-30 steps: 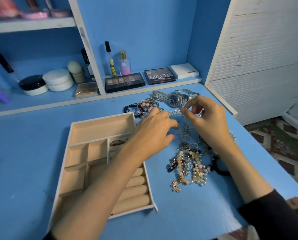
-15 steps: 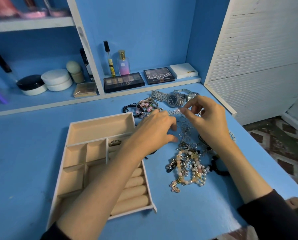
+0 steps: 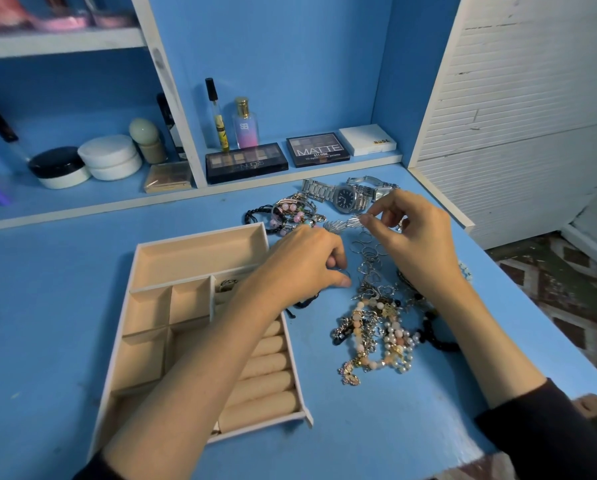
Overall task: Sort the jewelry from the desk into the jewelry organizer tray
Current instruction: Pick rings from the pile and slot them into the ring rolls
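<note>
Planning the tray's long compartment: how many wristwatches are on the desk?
2. The dark-dialled watch lies near the desk's back edge; a silver watch lies just behind it, beside the right hand. The jewelry pile could hide more.

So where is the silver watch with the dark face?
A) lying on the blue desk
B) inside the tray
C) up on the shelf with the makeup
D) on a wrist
A: the silver watch lies flat on the blue desk, outside the jewelry organizer tray, just beyond the right hand, which pinches a silver leaf-shaped piece.
</note>
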The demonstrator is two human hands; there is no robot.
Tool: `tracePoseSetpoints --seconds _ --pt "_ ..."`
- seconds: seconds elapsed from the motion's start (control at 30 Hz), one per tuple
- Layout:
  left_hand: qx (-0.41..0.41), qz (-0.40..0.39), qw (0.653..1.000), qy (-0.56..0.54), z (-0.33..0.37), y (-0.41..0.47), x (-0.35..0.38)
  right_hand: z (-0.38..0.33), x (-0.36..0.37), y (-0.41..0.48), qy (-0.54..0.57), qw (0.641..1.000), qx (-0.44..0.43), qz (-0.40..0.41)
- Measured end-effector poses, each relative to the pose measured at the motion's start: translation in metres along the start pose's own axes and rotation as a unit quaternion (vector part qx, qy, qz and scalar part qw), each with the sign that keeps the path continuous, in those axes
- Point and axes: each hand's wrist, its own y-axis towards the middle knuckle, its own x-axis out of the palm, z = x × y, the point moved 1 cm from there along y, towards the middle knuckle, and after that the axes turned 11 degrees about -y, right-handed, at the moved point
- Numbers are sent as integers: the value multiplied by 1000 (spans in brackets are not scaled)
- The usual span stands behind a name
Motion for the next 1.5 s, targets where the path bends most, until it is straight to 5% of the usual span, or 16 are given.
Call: tracePoseSetpoints --seconds 0.63,1.1,1.5 --pt "-13 195 967 -162 -23 -89 -43 -29 -1 -15 141 987 43 -69" --pt "35 251 967 -3 -35 -126 -30 -81 21 -52 223 968 36 -107" --pt "27 175 984 9 -37 -127 -33 -81 17 -51 198 973 38 -110"
